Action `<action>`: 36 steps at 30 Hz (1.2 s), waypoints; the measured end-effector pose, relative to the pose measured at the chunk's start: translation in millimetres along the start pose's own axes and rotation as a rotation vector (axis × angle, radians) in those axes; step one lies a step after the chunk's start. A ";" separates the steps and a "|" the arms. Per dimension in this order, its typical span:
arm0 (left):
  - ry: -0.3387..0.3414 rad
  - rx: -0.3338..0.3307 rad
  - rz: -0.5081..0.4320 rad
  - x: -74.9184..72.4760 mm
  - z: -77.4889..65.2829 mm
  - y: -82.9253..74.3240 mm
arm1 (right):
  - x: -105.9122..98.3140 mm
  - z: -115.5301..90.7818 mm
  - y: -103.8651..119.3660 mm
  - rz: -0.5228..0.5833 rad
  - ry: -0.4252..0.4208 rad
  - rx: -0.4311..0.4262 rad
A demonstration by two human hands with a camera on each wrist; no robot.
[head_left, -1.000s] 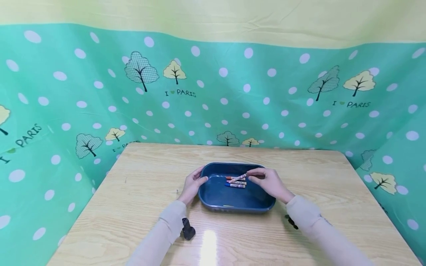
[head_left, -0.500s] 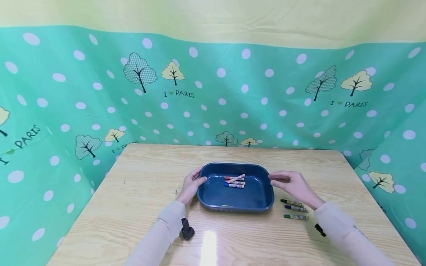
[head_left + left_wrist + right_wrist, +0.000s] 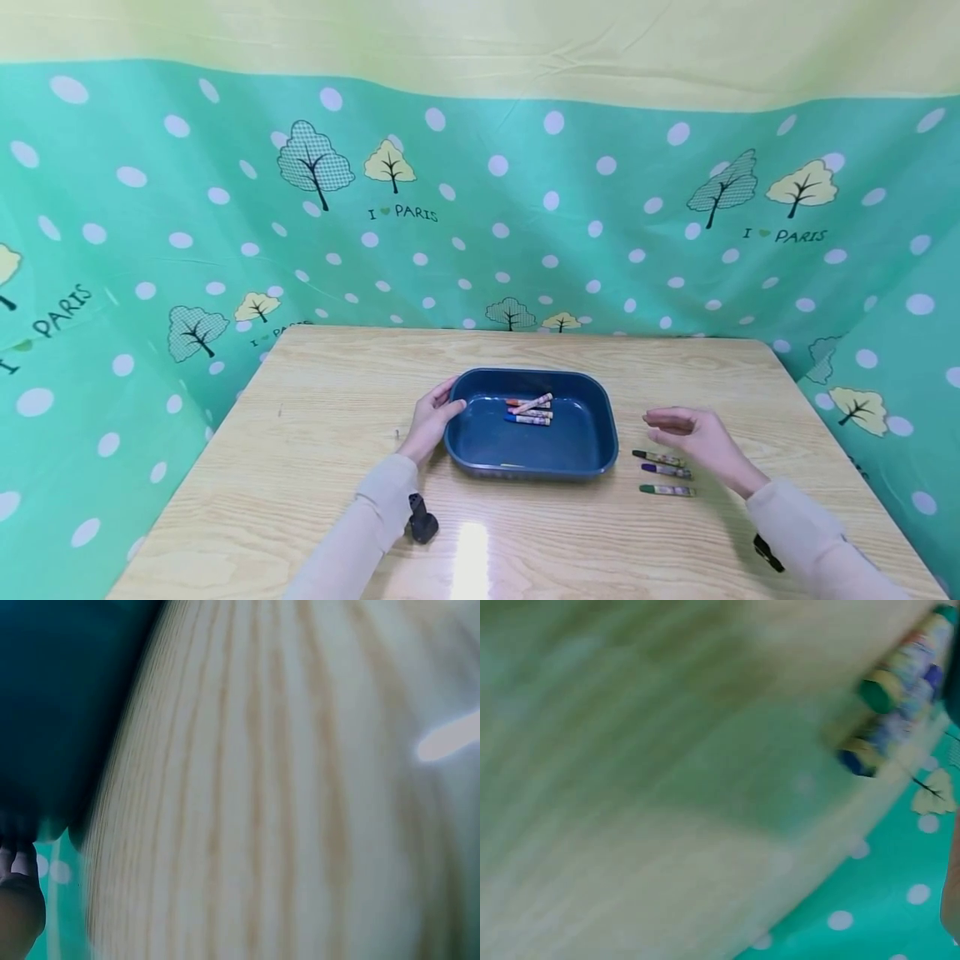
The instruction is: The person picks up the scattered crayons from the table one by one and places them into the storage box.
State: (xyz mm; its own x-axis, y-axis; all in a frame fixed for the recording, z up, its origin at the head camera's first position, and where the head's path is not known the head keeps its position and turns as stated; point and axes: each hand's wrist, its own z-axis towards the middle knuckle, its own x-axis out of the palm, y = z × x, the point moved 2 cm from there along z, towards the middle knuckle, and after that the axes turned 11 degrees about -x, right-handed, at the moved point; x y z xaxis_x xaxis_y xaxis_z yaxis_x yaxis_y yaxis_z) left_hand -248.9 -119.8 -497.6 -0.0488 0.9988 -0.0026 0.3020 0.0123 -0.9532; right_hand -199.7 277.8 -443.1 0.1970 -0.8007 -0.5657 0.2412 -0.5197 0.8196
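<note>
A dark blue tray [image 3: 480, 446] sits mid-table with several crayons [image 3: 531, 408] lying in it. My left hand [image 3: 435, 414] grips the tray's left rim, thumb hooked over the edge. In the blurred left wrist view the tray [image 3: 60, 712] fills the top left and my fingertips [image 3: 19, 862] show low on the left. My right hand [image 3: 690, 433] hovers with relaxed fingers, holding nothing, just above three crayons [image 3: 666, 472] lying on the table right of the tray. The right wrist view shows these crayons [image 3: 900, 675] blurred.
The wooden table [image 3: 315, 467] is walled by a green polka-dot cloth [image 3: 187, 242] at the back and both sides. Black wrist-worn cameras [image 3: 423, 521] hang under both sleeves.
My right hand let go of a crayon in the tray, then drew back to the right and now hovers over the three crayons on the table. The left hand stayed on the rim.
</note>
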 end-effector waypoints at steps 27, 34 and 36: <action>0.001 0.010 0.009 0.5 1.6 0.8 | 9.7 -11.1 -53.8 -0.096 0.005 0.005; 0.001 0.001 -0.006 0.0 0.9 -0.2 | 11.2 -8.0 -51.4 -0.264 -0.005 -0.051; 0.001 0.002 -0.003 0.0 1.0 1.4 | 11.6 -7.8 -51.4 -0.277 0.000 -0.056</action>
State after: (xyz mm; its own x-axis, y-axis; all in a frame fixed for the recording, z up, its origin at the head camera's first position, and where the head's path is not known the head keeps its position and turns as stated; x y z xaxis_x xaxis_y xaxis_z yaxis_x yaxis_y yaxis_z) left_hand -249.3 -119.9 -499.2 -0.0486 0.9988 0.0011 0.2995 0.0156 -0.9540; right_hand -202.4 297.6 -492.5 0.1161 -0.6303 -0.7677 0.3379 -0.7017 0.6272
